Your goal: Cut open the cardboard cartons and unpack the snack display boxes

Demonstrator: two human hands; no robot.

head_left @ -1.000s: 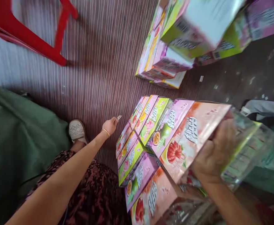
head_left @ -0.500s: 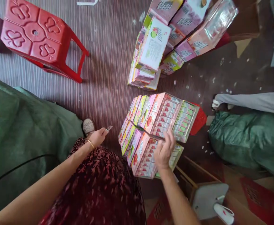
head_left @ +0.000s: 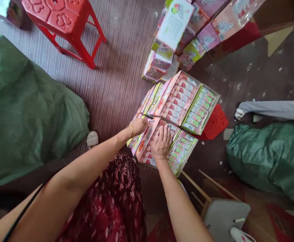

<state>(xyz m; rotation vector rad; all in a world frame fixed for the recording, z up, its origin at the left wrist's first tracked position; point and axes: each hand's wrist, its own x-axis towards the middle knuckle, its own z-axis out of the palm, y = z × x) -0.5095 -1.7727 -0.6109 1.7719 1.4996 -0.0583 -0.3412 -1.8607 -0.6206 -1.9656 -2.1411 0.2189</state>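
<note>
Two rows of packaged sweet-like boxes stand side by side in front of me, pink ones (head_left: 178,101) and green ones (head_left: 201,106) with clear windows on top. A dark gap or strip runs between the rows. My left hand (head_left: 140,126) is closed at the left end of this gap, against the near row. The small utility knife it held is hidden in the fingers now. My right hand (head_left: 162,143) lies flat on a near-row pink box, fingers stretched out, holding nothing.
A red stool (head_left: 216,122) shows beneath the boxes; another red stool (head_left: 71,23) stands far left. More boxes (head_left: 174,27) are stacked at the back. Green sacks (head_left: 36,114) lie on both sides. A chair (head_left: 225,216) is at lower right, and a person's leg (head_left: 275,109) at right.
My left hand has moved right from beside my lap to the boxes. My right hand has slid left from the gap and flattened on the near row. The view has shifted.
</note>
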